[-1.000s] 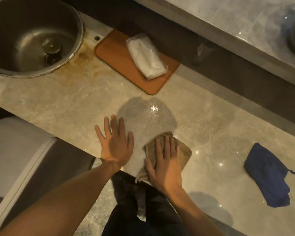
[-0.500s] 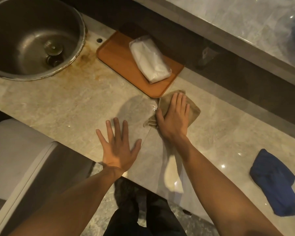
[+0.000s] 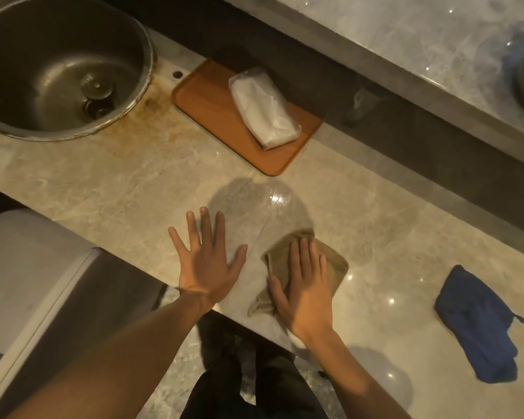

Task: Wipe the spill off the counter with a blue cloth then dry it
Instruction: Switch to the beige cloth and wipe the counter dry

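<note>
My right hand [image 3: 304, 285] lies flat on a tan cloth [image 3: 335, 266] and presses it onto the marble counter [image 3: 118, 189] near the front edge. My left hand [image 3: 204, 261] rests palm down on the counter just left of it, fingers spread, holding nothing. A wet sheen [image 3: 277, 199] glints on the stone beyond both hands, inside a round shadow. The crumpled blue cloth [image 3: 478, 325] lies by itself on the counter far to the right, untouched.
A round metal sink [image 3: 58, 71] is set into the counter at the back left, rust stains around its rim. A wooden tray [image 3: 212, 110] bears a plastic-wrapped white pack [image 3: 263, 107]. A raised marble ledge [image 3: 406, 40] runs behind. A white bin [image 3: 28, 267] stands below left.
My right hand has drawn the tan cloth back from beside the tray toward the counter's front edge, after pushing it away earlier. My left hand has stayed planted.
</note>
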